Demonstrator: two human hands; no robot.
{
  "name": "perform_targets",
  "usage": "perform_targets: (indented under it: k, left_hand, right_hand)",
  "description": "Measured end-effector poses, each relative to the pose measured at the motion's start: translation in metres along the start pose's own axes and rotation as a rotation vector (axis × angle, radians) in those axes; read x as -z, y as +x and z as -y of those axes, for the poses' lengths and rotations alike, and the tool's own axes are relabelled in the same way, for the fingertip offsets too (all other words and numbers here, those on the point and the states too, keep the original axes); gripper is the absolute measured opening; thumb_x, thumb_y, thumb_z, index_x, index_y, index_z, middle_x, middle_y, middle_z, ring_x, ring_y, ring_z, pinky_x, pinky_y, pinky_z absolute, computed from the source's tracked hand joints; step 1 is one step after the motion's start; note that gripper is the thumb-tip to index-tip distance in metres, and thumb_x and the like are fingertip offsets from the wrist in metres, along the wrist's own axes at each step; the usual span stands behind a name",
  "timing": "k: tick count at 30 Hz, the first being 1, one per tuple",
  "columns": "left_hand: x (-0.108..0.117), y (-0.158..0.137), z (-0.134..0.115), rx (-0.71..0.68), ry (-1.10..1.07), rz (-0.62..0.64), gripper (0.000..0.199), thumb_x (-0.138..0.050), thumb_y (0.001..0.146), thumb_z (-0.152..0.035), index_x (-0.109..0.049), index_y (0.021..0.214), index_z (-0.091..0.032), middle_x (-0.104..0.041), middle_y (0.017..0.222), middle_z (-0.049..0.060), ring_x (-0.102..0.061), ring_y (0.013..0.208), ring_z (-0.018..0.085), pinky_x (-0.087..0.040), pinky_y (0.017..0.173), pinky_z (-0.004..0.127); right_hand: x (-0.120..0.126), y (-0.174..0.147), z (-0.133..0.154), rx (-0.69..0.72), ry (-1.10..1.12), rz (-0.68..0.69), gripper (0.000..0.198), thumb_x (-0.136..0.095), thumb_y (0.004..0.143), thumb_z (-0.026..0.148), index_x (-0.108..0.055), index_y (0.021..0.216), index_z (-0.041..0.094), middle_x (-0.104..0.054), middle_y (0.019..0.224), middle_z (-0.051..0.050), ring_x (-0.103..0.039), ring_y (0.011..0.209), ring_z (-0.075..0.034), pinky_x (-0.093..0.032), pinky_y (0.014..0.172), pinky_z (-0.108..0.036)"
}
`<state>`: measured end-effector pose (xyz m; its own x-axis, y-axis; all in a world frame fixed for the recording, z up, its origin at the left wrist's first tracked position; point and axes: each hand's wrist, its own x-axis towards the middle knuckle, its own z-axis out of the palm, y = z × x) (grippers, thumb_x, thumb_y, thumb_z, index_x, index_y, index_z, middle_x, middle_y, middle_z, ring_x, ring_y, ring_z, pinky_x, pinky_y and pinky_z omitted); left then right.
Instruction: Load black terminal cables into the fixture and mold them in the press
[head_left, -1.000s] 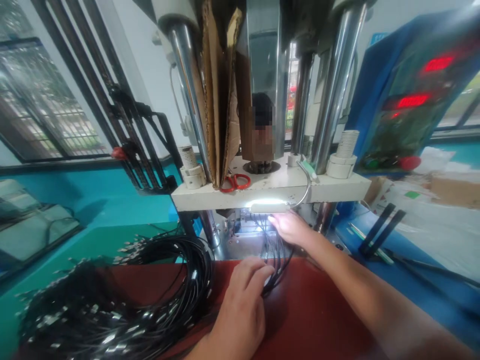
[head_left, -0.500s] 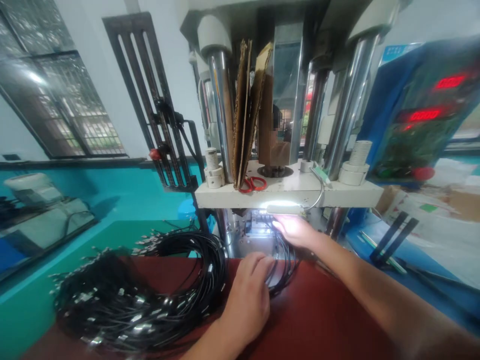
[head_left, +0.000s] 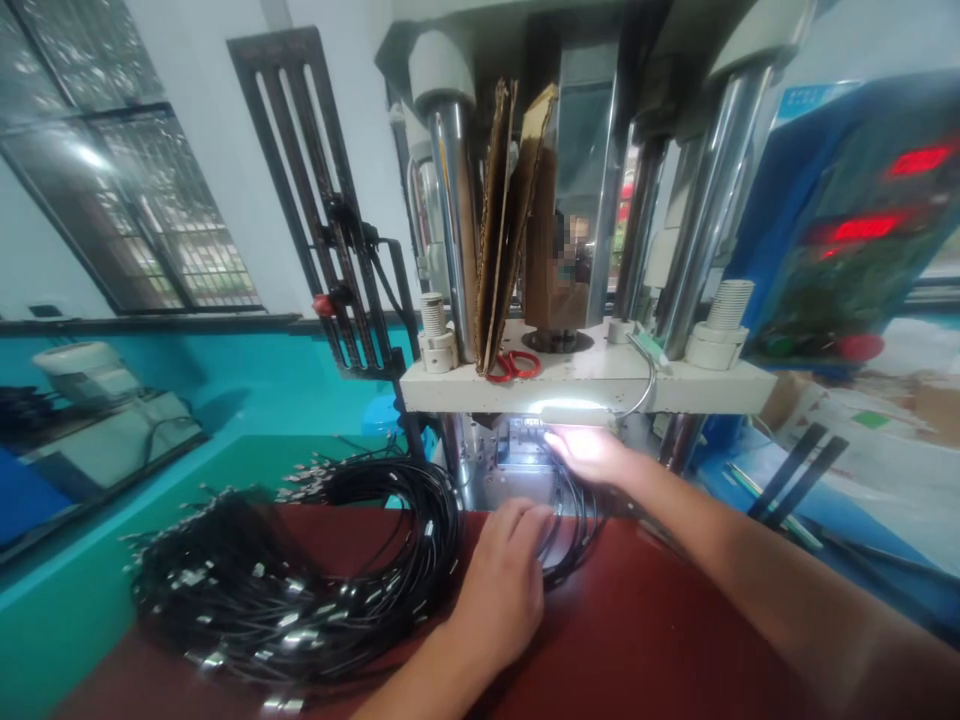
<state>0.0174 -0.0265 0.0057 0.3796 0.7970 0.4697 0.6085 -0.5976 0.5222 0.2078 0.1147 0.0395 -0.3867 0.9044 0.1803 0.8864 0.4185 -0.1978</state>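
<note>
Several thin black cables (head_left: 581, 540) hang in a loop between the press and the table. My right hand (head_left: 589, 453) reaches under the white press plate, its fingers closed on the upper cable ends beside a small brightly lit metal mold (head_left: 521, 445). Lower and to the left, my left hand (head_left: 506, 575) has its fingers curled at the near side of the loop. They look closed on the cables, though the fingertips are partly hidden. To the left of it lies a large coiled bundle of black cables (head_left: 420, 590) with shiny metal ends.
A lamp (head_left: 574, 412) glows under the press plate (head_left: 450, 392). Red-handled scissors (head_left: 514, 366) and cardboard pieces (head_left: 499, 230) rest on that plate. The dark red tabletop (head_left: 637, 640) lies in front. At right stands a blue control box (head_left: 780, 210) with red digits.
The whole view has shifted slightly, so the scene sits a little further right. Both hands keep nearly the same place and pose at the cables.
</note>
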Motion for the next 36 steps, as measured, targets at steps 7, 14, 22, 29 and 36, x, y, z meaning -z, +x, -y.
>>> perform_targets:
  k: [7, 14, 22, 29, 36]
  left_hand:
    - [0.002, -0.001, -0.003, 0.008, -0.028, 0.012, 0.055, -0.036, 0.078, 0.004, -0.051, 0.123, -0.024, -0.055, 0.118, 0.008, -0.053, 0.107, 0.022, -0.047, 0.095, 0.039]
    - [0.000, 0.002, -0.005, 0.017, -0.077, 0.035, 0.056, -0.037, 0.078, 0.003, -0.049, 0.126, -0.023, -0.053, 0.122, 0.009, -0.051, 0.109, 0.022, -0.046, 0.098, 0.039]
    - [0.000, -0.002, -0.001, 0.008, -0.048, 0.013, 0.058, -0.038, 0.075, 0.006, -0.049, 0.125, -0.023, -0.054, 0.118, 0.007, -0.051, 0.107, 0.021, -0.046, 0.096, 0.039]
    - [0.000, -0.002, 0.000, 0.006, -0.044, 0.018, 0.052, -0.039, 0.079, 0.003, -0.049, 0.123, -0.022, -0.054, 0.117, 0.007, -0.051, 0.105, 0.022, -0.046, 0.095, 0.041]
    - [0.001, -0.003, -0.006, 0.019, -0.053, 0.066, 0.052, -0.039, 0.083, 0.000, -0.047, 0.128, -0.023, -0.052, 0.125, 0.008, -0.049, 0.111, 0.023, -0.044, 0.100, 0.043]
  right_hand:
    - [0.002, 0.009, 0.017, 0.085, 0.023, 0.087, 0.047, -0.030, 0.102, 0.039, -0.056, 0.134, 0.016, -0.064, 0.128, -0.014, -0.059, 0.115, -0.027, -0.042, 0.099, -0.039]
    - [0.005, 0.016, 0.014, -0.022, 0.004, 0.176, 0.059, -0.019, 0.101, 0.049, -0.060, 0.129, 0.017, -0.067, 0.121, -0.015, -0.063, 0.108, -0.031, -0.046, 0.093, -0.043]
    - [0.010, 0.012, 0.023, 0.007, 0.005, 0.159, 0.062, -0.024, 0.100, 0.051, -0.044, 0.145, 0.013, -0.062, 0.129, -0.018, -0.059, 0.117, -0.033, -0.044, 0.099, -0.044]
    - [0.004, 0.010, 0.026, 0.065, 0.028, 0.158, 0.065, -0.030, 0.100, 0.049, -0.035, 0.150, 0.008, -0.047, 0.146, -0.019, -0.045, 0.133, -0.032, -0.035, 0.109, -0.043]
    - [-0.009, 0.022, 0.017, 0.021, 0.011, 0.187, 0.066, -0.025, 0.100, 0.053, -0.037, 0.150, 0.011, -0.047, 0.146, -0.019, -0.044, 0.134, -0.034, -0.034, 0.109, -0.049]
